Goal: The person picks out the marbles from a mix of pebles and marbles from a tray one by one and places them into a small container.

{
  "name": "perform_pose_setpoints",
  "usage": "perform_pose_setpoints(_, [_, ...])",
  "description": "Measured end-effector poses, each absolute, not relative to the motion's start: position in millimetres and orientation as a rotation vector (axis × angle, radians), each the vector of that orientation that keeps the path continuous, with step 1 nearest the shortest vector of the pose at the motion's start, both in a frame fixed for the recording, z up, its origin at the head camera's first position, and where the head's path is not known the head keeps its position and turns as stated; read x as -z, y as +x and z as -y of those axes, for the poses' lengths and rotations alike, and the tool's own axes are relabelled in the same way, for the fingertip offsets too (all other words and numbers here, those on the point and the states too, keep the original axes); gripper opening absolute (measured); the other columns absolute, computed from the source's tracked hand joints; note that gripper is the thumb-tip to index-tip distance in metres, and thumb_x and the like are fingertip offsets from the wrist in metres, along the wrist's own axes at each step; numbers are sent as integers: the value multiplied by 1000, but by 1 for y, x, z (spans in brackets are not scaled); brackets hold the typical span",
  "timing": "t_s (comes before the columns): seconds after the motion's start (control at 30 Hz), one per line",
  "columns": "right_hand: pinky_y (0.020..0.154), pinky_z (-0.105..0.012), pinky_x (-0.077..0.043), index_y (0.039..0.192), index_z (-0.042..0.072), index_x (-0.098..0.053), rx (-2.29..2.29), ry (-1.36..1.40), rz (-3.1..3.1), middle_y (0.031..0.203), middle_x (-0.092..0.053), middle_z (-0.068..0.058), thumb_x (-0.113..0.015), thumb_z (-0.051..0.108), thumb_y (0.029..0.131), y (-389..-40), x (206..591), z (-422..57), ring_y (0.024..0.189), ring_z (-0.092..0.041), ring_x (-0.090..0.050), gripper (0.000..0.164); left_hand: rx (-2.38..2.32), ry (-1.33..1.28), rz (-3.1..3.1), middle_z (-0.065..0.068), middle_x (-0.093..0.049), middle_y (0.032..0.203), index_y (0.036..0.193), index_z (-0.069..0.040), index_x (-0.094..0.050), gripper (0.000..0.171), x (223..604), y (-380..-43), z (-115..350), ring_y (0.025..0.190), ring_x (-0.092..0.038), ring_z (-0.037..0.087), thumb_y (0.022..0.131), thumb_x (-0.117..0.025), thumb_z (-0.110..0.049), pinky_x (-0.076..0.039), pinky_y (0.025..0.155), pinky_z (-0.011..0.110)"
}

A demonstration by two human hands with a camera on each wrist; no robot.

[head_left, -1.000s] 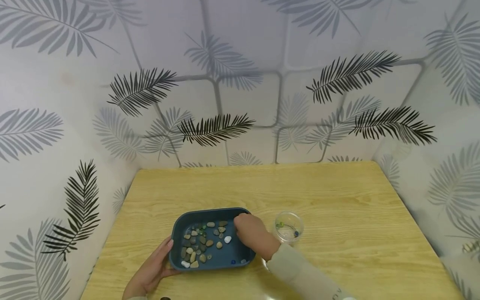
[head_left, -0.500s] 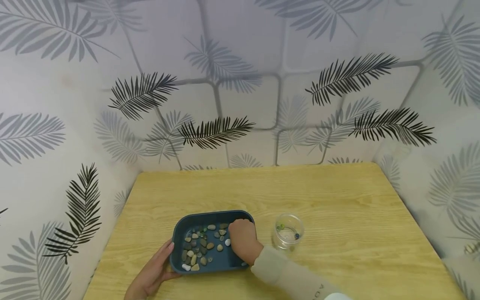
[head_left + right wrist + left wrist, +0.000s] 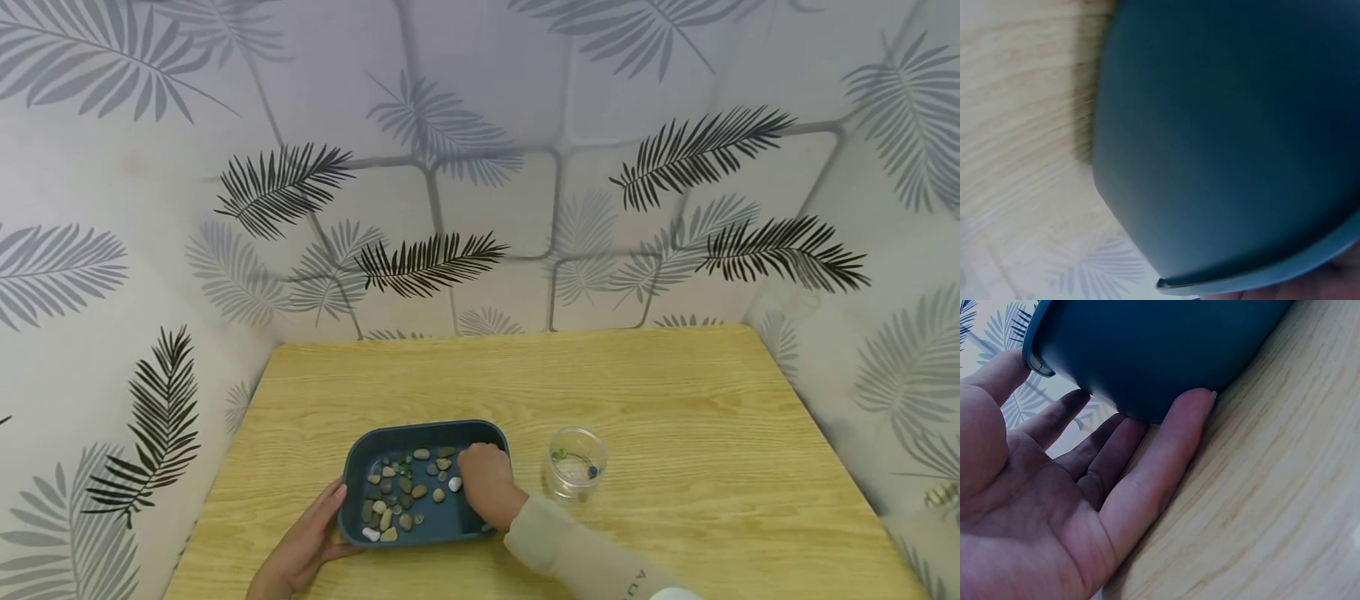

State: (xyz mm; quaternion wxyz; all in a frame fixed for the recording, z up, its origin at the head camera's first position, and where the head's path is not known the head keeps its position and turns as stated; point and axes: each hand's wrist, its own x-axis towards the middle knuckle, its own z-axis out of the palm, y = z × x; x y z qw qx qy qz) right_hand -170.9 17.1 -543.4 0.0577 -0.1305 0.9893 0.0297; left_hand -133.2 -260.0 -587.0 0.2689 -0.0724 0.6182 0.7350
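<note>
A dark blue rectangular basin (image 3: 450, 521) sits on the table with pebbles (image 3: 406, 502) mostly in its left half. Small green glassy pieces (image 3: 405, 460) lie among them. A white pebble (image 3: 455, 483) is just left of my right hand (image 3: 491, 483), which reaches down inside the basin's right end. Its fingertips are hidden, and I cannot tell if they hold anything. In the right wrist view the basin's outer wall (image 3: 1222, 125) covers most of the frame. My left hand (image 3: 1041, 506) rests extended, spread fingers against the outside of the basin's left end.
Right of the basin stands a clear plastic cup (image 3: 573, 487) with a few green and blue pieces in it. My right forearm (image 3: 570, 550) passes in front of the cup. The wooden table (image 3: 675, 417) backs onto a leaf-patterned wall (image 3: 495, 200).
My right hand has moved slightly left and toward me inside the basin, covering the blue piece seen earlier near its front right corner. My left hand stays at the basin's left end.
</note>
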Motion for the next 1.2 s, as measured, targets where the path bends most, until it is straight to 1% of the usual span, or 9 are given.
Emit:
perform_pose_setpoints(0.27, [56,-29,-53,85,12,-70,31,-450,-2992,79,-64,-5,-69,9,84,-173,543,-22,69,-18,-62,3,-1987,-205,-1669,17,-5,152,150,-16,-12,65,588,-134,261,120,-41,31,98,-37,-47,-45,83,59])
perform_pose_setpoints(0.47, [52,-30,-53,81,10,-69,138,-481,-3014,74,-63,-6,-67,6,85,-174,540,-26,64,-19,-62,6,-1990,-194,-1667,16,-5,152,150,-16,-12,65,588,-134,261,120,-42,31,98,-37,-47,-45,84,58])
perform_pose_setpoints(0.73, [51,-30,-52,82,10,-69,243,-462,-2991,76,-64,-6,-65,3,85,-174,544,-28,64,-19,-63,9,-1991,-221,-1677,18,-3,152,150,-11,-10,70,588,-134,260,121,-40,31,97,-38,-48,-46,83,58])
perform_pose_setpoints(0.83, [50,-28,-50,82,9,-67,312,-472,-2962,76,-63,-6,-63,2,87,-173,543,-29,64,-18,-62,10,-1991,-218,-1685,17,-3,152,150,-12,-11,69,587,-133,260,123,-38,32,97,-38,-48,-46,83,58])
perform_pose_setpoints(0.9, [48,-26,-48,81,8,-66,369,-480,-2937,74,-61,-6,-60,1,88,-173,540,-30,60,-16,-60,11,-1992,-209,-1685,17,-4,152,150,-13,-12,68,587,-134,260,123,-37,33,97,-38,-48,-46,83,58])
perform_pose_setpoints(0.93, [47,-25,-46,79,8,-65,410,-480,-2920,71,-60,-6,-59,1,88,-173,540,-31,58,-15,-58,13,-1993,-200,-1682,17,-4,152,150,-14,-12,67,587,-134,260,124,-37,33,98,-37,-48,-46,83,58])
perform_pose_setpoints(1.03, [47,-24,-44,76,8,-65,571,-462,-2844,68,-57,-2,-60,2,87,-175,538,-35,55,-11,-52,13,-1997,-183,-1663,16,-6,152,150,-16,-13,65,587,-135,260,124,-36,33,98,-37,-47,-45,84,59])
perform_pose_setpoints(1.13, [50,-23,-44,76,9,-67,759,-454,-2762,70,-58,3,-63,3,84,-177,537,-39,58,-9,-50,10,-1996,-176,-1652,16,-7,152,150,-17,-13,64,587,-134,260,125,-36,32,98,-36,-47,-45,84,59])
perform_pose_setpoints(1.2, [52,-23,-45,79,9,-68,853,-471,-2723,73,-58,5,-65,4,83,-179,536,-42,61,-8,-50,7,-1992,-177,-1652,16,-8,152,150,-17,-13,64,588,-134,261,125,-35,32,98,-36,-47,-45,85,58])
